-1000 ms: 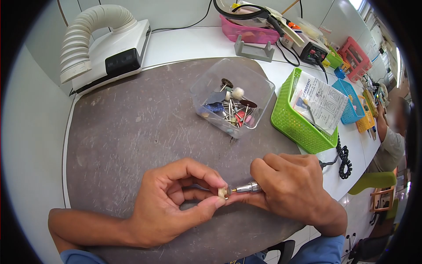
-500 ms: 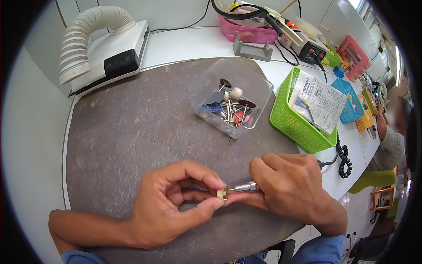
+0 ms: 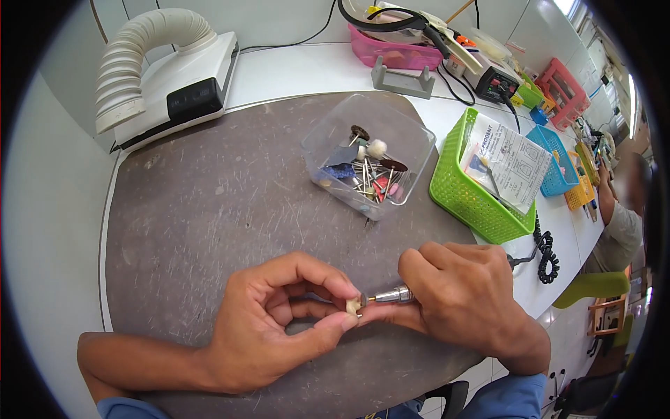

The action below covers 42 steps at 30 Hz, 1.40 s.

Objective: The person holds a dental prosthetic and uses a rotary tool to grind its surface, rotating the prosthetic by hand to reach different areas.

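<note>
Between the thumb and fingertips of my left hand (image 3: 279,325) is a small cream-coloured dental piece (image 3: 352,306); its exact kind is too small to tell. My right hand (image 3: 460,297) is wrapped round a silver rotary handpiece (image 3: 394,295), whose body is mostly hidden by the fingers. A small grey disc bit (image 3: 363,300) on its tip is against or right beside the cream piece. Both hands meet low over the brown mat (image 3: 202,230). Beyond them stands a clear plastic box (image 3: 328,136) with several mounted bits, brushes and discs (image 3: 373,174) inside.
A green basket (image 3: 453,188) with a printed packet (image 3: 506,164) stands at the right. At the back left is a white unit with a ribbed hose (image 3: 115,77). A grey stand (image 3: 401,82) and pink tray (image 3: 391,54) sit behind. Another person (image 3: 621,230) sits far right.
Almost nothing differs. The view has shifted very slightly, and both hands keep the same hold on the dental piece and the handpiece.
</note>
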Each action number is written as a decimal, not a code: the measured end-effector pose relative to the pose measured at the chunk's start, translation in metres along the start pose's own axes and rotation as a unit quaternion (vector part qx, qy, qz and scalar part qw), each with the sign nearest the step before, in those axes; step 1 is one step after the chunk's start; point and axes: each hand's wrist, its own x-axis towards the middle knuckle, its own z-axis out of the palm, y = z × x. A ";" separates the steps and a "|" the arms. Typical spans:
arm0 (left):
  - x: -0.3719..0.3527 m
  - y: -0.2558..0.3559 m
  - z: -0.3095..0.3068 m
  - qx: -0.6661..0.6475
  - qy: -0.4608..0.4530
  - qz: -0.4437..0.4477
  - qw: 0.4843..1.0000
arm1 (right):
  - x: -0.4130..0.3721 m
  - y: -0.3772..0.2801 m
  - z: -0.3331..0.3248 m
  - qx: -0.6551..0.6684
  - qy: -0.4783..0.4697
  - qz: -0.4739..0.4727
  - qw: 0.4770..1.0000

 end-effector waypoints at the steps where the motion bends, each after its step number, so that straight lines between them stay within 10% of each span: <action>1: 0.000 0.000 0.000 0.003 0.003 0.000 1.000 | 0.000 0.000 0.000 -0.001 0.003 0.006 1.000; 42: 0.001 0.000 -0.003 -0.012 -0.010 -0.011 1.000 | -0.001 -0.002 -0.001 -0.008 0.005 0.014 1.000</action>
